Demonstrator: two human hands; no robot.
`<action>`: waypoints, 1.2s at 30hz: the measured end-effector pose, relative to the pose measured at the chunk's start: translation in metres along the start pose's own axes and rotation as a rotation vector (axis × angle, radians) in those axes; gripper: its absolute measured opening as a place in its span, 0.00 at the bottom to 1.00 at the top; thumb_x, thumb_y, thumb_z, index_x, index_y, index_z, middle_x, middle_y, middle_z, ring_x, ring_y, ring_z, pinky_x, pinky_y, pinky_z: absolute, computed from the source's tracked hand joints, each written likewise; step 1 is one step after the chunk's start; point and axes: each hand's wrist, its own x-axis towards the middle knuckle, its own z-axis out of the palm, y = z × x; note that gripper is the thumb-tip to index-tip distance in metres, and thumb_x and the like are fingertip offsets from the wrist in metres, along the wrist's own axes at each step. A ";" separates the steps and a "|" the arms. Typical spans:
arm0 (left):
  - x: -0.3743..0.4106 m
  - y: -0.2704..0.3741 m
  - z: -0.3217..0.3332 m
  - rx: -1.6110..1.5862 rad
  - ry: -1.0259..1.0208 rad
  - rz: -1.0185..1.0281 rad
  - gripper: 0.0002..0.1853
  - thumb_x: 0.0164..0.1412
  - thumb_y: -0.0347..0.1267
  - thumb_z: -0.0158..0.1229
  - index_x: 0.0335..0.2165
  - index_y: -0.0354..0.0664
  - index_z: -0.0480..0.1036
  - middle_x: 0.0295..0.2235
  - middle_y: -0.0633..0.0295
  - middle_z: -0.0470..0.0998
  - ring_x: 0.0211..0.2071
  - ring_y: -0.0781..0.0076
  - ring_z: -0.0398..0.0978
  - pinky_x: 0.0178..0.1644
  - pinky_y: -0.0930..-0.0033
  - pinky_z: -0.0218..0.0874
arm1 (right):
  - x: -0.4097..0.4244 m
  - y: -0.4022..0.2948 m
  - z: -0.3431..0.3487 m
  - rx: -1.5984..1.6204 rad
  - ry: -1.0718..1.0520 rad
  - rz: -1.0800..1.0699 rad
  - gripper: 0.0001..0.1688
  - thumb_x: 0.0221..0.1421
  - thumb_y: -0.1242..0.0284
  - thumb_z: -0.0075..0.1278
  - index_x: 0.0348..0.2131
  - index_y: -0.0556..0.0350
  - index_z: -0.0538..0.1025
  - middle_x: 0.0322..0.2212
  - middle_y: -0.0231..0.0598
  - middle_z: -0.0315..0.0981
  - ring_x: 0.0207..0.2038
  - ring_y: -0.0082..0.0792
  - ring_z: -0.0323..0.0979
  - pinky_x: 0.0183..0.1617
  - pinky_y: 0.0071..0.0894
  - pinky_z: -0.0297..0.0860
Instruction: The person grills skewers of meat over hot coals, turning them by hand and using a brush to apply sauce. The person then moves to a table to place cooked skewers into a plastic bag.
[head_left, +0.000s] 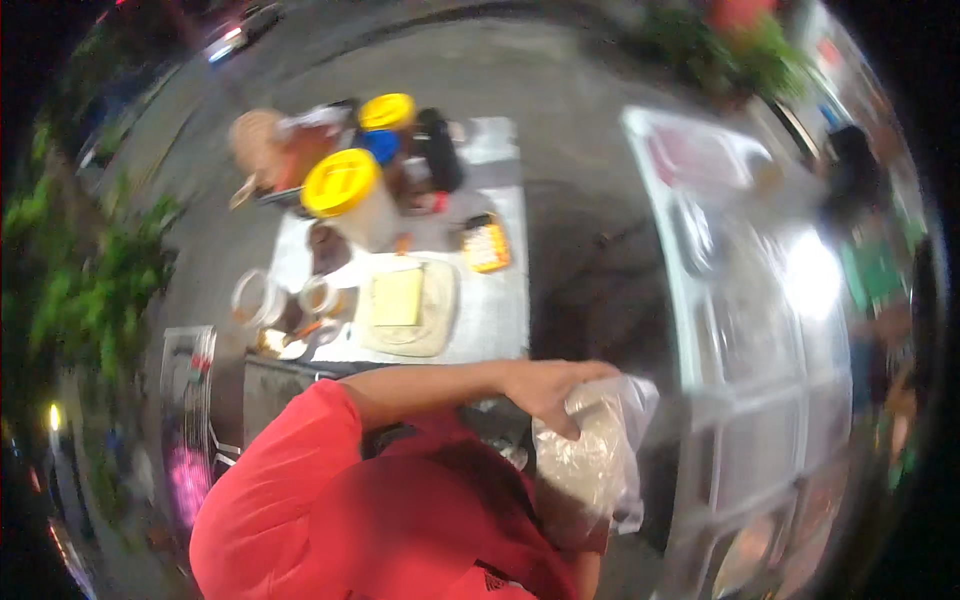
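My left arm reaches across my body in a red sleeve. My left hand (551, 390) grips the top of a clear plastic bag (600, 450) with pale contents, its thumb on the near side and fingers over the far side. The bag is at my right side, beside a dark container whose shape is unclear. My right hand is out of view; only a bit of that forearm shows below the bag. On the table ahead, a yellow block or pad (397, 297) rests on a pale cutting board (442, 322).
Yellow-lidded tubs (364, 214), a yellow-orange container (486, 244) and small open cups (322, 296) stand on the white-covered table (495, 315). A glass-topped display counter (757, 420) runs along the right, with people beyond it. Plants (97, 277) grow at left.
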 end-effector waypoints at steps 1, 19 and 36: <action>-0.014 0.012 -0.008 -0.145 -0.023 -0.061 0.49 0.39 0.36 0.67 0.56 0.35 0.49 0.51 0.50 0.60 0.53 0.60 0.58 0.57 0.66 0.49 | 0.003 0.002 0.011 -0.032 -0.038 0.020 0.22 0.56 0.77 0.40 0.50 0.62 0.63 0.46 0.42 0.65 0.45 0.35 0.67 0.47 0.34 0.64; -0.327 -0.032 -0.275 -0.247 0.768 -0.308 0.33 0.51 0.43 0.60 0.52 0.37 0.61 0.45 0.60 0.69 0.46 0.72 0.64 0.52 0.69 0.55 | 0.052 0.178 0.412 -0.154 -0.856 0.493 0.22 0.56 0.78 0.40 0.51 0.63 0.62 0.49 0.41 0.63 0.48 0.33 0.65 0.51 0.33 0.63; -0.465 -0.229 -0.595 -0.125 1.477 -0.655 0.35 0.50 0.49 0.57 0.51 0.39 0.63 0.49 0.54 0.67 0.47 0.62 0.67 0.54 0.63 0.54 | 0.113 0.122 0.407 -1.169 -0.718 0.415 0.18 0.56 0.73 0.46 0.45 0.63 0.68 0.40 0.39 0.71 0.41 0.28 0.70 0.45 0.25 0.65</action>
